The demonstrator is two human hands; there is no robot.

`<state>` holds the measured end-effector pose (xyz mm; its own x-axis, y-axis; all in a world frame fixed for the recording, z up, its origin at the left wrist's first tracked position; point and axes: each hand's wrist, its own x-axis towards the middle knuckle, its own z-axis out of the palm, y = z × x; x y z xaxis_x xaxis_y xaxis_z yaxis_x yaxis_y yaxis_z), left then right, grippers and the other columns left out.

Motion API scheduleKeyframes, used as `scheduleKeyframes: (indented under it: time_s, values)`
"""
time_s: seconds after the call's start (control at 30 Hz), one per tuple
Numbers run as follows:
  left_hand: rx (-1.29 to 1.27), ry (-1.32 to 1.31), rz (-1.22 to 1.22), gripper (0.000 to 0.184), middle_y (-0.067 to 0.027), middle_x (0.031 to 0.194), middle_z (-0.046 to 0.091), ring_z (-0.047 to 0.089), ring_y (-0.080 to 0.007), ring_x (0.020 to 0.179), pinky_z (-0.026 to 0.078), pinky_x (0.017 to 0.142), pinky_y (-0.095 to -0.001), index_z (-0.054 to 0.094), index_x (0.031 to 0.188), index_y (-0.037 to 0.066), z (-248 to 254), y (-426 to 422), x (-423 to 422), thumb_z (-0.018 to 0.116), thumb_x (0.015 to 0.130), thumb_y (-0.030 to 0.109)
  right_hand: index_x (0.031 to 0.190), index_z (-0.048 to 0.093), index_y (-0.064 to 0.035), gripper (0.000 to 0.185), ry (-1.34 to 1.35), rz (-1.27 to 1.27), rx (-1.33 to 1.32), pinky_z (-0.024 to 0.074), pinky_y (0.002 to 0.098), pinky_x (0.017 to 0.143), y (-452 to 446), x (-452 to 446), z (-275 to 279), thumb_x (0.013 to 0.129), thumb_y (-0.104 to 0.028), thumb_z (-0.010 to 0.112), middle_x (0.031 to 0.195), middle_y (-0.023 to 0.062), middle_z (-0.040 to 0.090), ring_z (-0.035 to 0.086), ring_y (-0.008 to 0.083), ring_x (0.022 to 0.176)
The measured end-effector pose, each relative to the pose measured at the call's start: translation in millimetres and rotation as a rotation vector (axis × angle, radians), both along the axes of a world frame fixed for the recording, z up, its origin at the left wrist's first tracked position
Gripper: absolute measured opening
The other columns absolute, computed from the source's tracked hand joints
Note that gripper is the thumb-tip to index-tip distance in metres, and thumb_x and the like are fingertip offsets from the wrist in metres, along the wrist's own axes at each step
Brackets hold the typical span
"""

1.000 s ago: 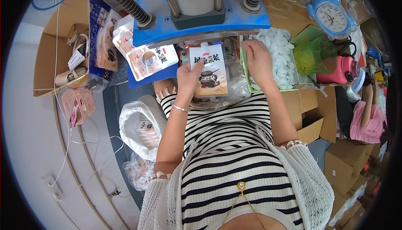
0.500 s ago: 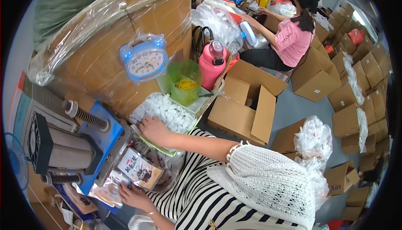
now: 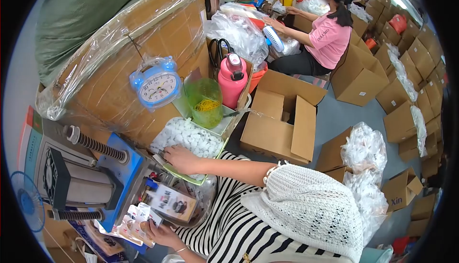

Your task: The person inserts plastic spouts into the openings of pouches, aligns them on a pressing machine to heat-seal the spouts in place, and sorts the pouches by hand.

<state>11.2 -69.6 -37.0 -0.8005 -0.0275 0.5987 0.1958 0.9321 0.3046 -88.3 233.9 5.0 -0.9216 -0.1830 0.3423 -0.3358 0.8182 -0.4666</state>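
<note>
The printed pouch (image 3: 171,201) now lies free of our left hand (image 3: 163,235), which pinches the other pouches (image 3: 132,226) at left, while our right hand (image 3: 182,160), grip hidden from us, meets white pieces (image 3: 185,136).

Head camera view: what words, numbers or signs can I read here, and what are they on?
"Xin": cardboard box.
Dial numerals on the blue clock: too small to quote surely.
Dark characters on the flat pouch: too blurred.
Print on the white pouches at the left hand: too blurred.
Lettering on the pink shirt: too blurred.
Any other print: too small or blurred.
</note>
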Motion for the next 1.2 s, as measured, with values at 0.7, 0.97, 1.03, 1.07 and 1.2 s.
scheduleKeyframes:
  time_s: [0.7, 0.97, 1.03, 1.07, 1.2]
  values:
    - [0.052, 0.051, 0.018, 0.032, -0.0197, 0.114, 0.059, 0.055, -0.0382, 0.103, 0.045, 0.085, -0.0469, 0.063, 0.108, -0.001, -7.8, 2.6, -1.1, 0.051, 0.092, 0.024, 0.098, 0.056, 0.0, 0.026, 0.129, 0.012, -0.033, 0.0424, 0.0386, 0.083, 11.8, 55.1, -3.1, 0.072, -0.002, 0.056, 0.097, 0.0129, 0.052, 0.05, 0.0298, 0.095]
    - [0.108, 0.064, 0.006, 0.028, -0.0207, 0.114, 0.058, 0.053, -0.0394, 0.104, 0.045, 0.086, -0.0472, 0.063, 0.106, -0.002, -5.1, 6.2, 2.3, 0.053, 0.09, 0.018, 0.093, 0.057, -0.0014, 0.024, 0.203, 0.005, -0.064, 0.0407, 0.0395, 0.083, 13.5, 54.4, -9.6, 0.069, -0.003, 0.059, 0.097, 0.0124, 0.052, 0.049, 0.0295, 0.097]
    - [0.096, 0.09, -0.004, 0.026, -0.0212, 0.113, 0.058, 0.053, -0.04, 0.104, 0.044, 0.086, -0.0472, 0.064, 0.106, -0.003, -2.8, 5.3, 6.2, 0.055, 0.088, 0.014, 0.094, 0.057, -0.0016, 0.024, 0.194, 0.013, -0.085, 0.0407, 0.0393, 0.083, 5.4, 55.8, -11.6, 0.069, -0.003, 0.059, 0.098, 0.0123, 0.052, 0.05, 0.0295, 0.097]
    - [0.078, 0.07, 0.004, 0.026, -0.0212, 0.113, 0.058, 0.053, -0.04, 0.104, 0.044, 0.086, -0.0472, 0.064, 0.106, -0.003, 0.6, 0.0, 11.8, 0.055, 0.088, 0.014, 0.094, 0.057, -0.0019, 0.025, 0.19, 0.01, -0.09, 0.0406, 0.0393, 0.083, 0.9, 57.2, -12.3, 0.07, -0.003, 0.059, 0.097, 0.0122, 0.052, 0.05, 0.0296, 0.096]
    - [0.066, 0.021, 0.003, 0.026, -0.0209, 0.116, 0.056, 0.053, -0.0393, 0.109, 0.045, 0.088, -0.046, 0.062, 0.106, -0.004, -0.5, 5.9, 8.6, 0.055, 0.086, 0.012, 0.096, 0.057, -0.0021, 0.025, 0.163, -0.02, -0.059, 0.0413, 0.0387, 0.083, 6.8, 64.9, -15.7, 0.071, -0.003, 0.057, 0.098, 0.0117, 0.052, 0.05, 0.0293, 0.096]
